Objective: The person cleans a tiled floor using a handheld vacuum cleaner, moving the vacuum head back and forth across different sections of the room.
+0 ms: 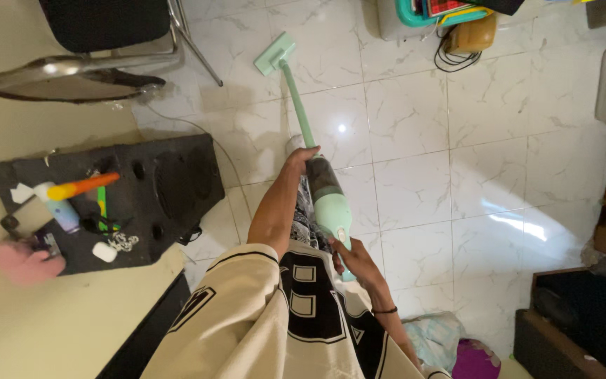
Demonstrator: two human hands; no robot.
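With the left hand [301, 157] closed round the vacuum [326, 193] above its dust cup and the right hand [351, 258] wrapped on the handle, keep the head [273, 54], near the chair [106, 35], flat on the floor [457, 161], in slow overlapping strokes.

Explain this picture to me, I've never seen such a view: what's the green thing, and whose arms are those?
One camera on a person's head looks down at their own body and arms. The left hand grips the upper tube of a pale green stick vacuum; the right hand holds its handle end. Its head rests on the white tiled floor. At left, a table carries a black speaker with small items on it. A chair stands above.
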